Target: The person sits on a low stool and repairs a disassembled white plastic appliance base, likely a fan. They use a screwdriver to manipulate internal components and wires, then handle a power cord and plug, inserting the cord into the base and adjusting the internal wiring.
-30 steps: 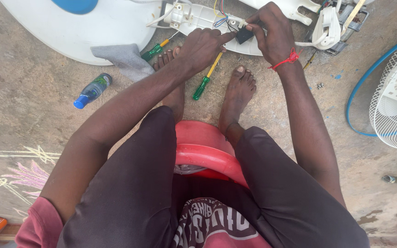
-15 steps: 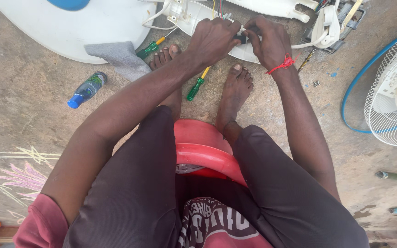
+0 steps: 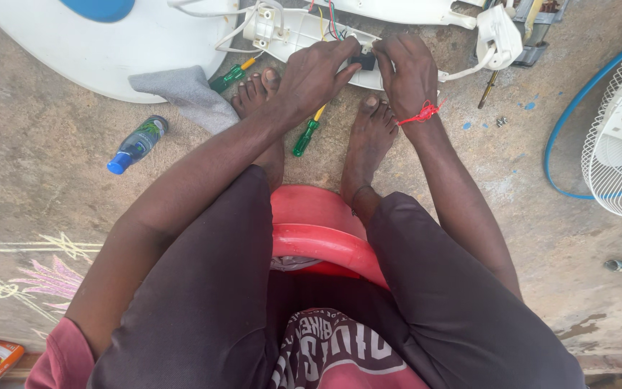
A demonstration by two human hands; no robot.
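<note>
I see my left hand [image 3: 318,72] and right hand [image 3: 408,72] both pinching a small black part [image 3: 363,62] over the white housing [image 3: 304,36], steadying it.

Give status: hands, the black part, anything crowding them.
Left hand and right hand both pinching small black part over white housing. Coloured wires just above fingers. Green screwdriver lies between the feet, untouched.
</note>
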